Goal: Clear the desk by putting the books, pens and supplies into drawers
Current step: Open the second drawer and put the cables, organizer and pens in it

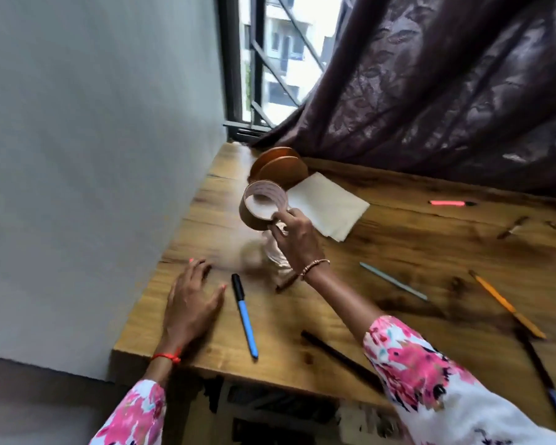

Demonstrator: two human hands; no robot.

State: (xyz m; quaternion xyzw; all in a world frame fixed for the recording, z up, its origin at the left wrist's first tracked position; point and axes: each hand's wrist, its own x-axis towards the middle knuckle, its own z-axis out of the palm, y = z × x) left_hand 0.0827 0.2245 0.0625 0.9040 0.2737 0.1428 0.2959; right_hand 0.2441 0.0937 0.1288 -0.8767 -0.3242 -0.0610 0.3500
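Right hand [297,239] has the tape roll [264,205]: thumb and fingertips pinch its near rim, roll tilted, hollow core facing the camera. It sits over the back-left part of the desk [398,245], just in front of two copper discs [276,168] standing on edge near the back-left corner. Whether the roll touches the surface: can't tell, too much blur. Pale blurred thing [275,253] under that hand (can't identify it), short brown stick [285,283] beside it. Left hand [190,303] holds nothing: palm down on the surface near the left edge, fingers spread and roughly straight. Blue pen [245,316] with a black cap lies just right of it, pointing toward the front edge. Black pencil [337,358] lies diagonal near the front edge, far end under the right sleeve [414,364]. Teal pencil [394,281] is mid-desk, yellow pencil [504,303] further right, dark pen [543,380] beyond it toward the right edge. Pink marker [448,203] is near the back edge, brown pen [512,227] in front of it, apart. Folded white paper [331,203] lies flat just right of the roll, one corner by the discs. Dark curtain [446,91] hangs along the back edge; grey wall [93,155] runs along the left edge.
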